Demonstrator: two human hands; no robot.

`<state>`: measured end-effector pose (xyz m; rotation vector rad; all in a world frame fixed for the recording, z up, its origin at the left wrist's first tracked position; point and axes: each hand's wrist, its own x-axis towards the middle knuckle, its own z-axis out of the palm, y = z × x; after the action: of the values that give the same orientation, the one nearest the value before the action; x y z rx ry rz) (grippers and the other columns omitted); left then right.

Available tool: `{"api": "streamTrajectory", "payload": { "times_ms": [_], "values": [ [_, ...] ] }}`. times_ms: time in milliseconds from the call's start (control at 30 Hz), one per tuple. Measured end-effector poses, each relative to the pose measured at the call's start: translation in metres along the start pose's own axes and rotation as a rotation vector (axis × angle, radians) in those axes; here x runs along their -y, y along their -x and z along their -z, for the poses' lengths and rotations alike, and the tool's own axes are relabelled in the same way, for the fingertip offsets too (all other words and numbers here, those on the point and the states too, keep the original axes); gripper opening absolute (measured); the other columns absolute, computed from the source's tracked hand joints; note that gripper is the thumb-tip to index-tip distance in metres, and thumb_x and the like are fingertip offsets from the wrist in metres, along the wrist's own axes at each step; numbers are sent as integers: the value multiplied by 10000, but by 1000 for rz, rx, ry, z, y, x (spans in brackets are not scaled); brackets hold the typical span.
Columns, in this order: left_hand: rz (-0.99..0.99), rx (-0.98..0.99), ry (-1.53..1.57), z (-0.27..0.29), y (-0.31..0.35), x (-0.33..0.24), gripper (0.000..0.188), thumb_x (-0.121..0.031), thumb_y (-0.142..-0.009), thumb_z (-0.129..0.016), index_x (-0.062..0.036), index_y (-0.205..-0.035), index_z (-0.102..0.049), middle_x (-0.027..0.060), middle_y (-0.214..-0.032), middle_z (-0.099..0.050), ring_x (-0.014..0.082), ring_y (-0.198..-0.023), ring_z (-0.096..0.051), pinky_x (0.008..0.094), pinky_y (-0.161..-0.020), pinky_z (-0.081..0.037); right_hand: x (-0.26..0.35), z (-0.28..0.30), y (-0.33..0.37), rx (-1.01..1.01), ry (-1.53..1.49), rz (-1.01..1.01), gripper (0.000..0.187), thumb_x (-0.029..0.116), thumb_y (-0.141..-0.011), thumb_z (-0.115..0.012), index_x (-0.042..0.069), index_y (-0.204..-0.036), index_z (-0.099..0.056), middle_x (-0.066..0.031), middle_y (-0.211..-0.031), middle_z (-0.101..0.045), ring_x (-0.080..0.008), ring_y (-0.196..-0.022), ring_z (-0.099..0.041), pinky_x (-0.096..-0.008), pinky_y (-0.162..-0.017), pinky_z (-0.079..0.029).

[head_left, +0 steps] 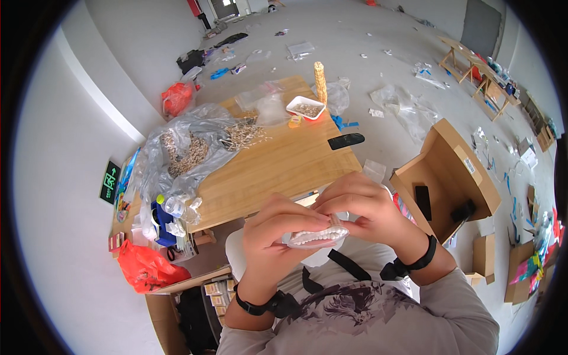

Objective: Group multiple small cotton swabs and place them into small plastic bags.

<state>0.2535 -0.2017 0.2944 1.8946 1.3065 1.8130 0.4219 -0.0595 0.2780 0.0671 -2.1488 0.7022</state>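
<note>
Close to my chest I hold a small clear bag of cotton swabs [319,238], their white tips lined up side by side toward me. My left hand [277,228] is closed around its left side, thumb beneath and fingers on top. The fingers of my right hand [364,204] pinch its far right part. What the right fingertips grip exactly is partly hidden behind the bag and knuckles. Beyond my hands, loose cotton swabs [188,155] are heaped on a large grey plastic bag [216,118] on the wooden table [266,171]. More swabs [245,135] spill onto the wood.
A white tray [306,108], a tall woven-looking cylinder [320,83] and a black flat object [346,141] are at the table's far and right edges. An open cardboard box [447,171] stands at right. A red bag [151,266] is at left. Plastic scraps litter the floor.
</note>
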Motion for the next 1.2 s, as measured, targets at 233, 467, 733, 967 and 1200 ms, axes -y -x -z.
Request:
{"api": "streamTrajectory", "payload": {
  "times_ms": [233, 467, 733, 967, 1200],
  "values": [
    [15, -67, 19, -12, -4, 13, 430, -41, -709, -925, -36, -1115, -783, 116, -1107, -780, 249, -1068, -729, 339, -930, -564, -1, 1, 5, -16, -22, -71, 312, 88, -754, -867, 105, -1041, -745, -22, -983, -759, -250, -961, -715, -387, -843, -521],
    [295, -63, 84, -6, 11, 24, 348, 8, -819, -819, -31, -1162, -777, 123, -1185, -781, 230, -1100, -743, 338, -952, -568, 9, 14, -2, -200, 137, 88, 425, 229, -757, -893, 165, -1151, -747, -67, -1317, -659, -264, -1122, -670, -390, -867, -501],
    [223, 27, -65, -8, 13, 30, 352, 134, -817, -719, 25, -1150, -753, 124, -1083, -791, 178, -1010, -744, 302, -882, -585, 19, 27, -23, 50, 246, 174, 422, 306, -797, -851, 213, -1200, -764, -26, -1362, -650, -250, -1142, -655, -398, -903, -478],
    [209, 3, -62, -6, 13, 29, 320, 116, -837, -716, 29, -1143, -755, 123, -1084, -794, 168, -981, -752, 283, -843, -589, 17, 14, -17, 28, 85, 55, 380, 191, -779, -870, 174, -1148, -783, -43, -1360, -664, -240, -1097, -662, -390, -893, -528],
    [190, 38, -91, -4, 10, 28, 256, 10, -878, -769, 17, -1133, -776, 123, -1060, -802, 169, -961, -759, 280, -827, -589, 15, 9, -17, -1, 123, 98, 358, 165, -798, -862, 198, -1146, -782, -21, -1297, -679, -215, -963, -686, -376, -829, -558]
  ]
}}
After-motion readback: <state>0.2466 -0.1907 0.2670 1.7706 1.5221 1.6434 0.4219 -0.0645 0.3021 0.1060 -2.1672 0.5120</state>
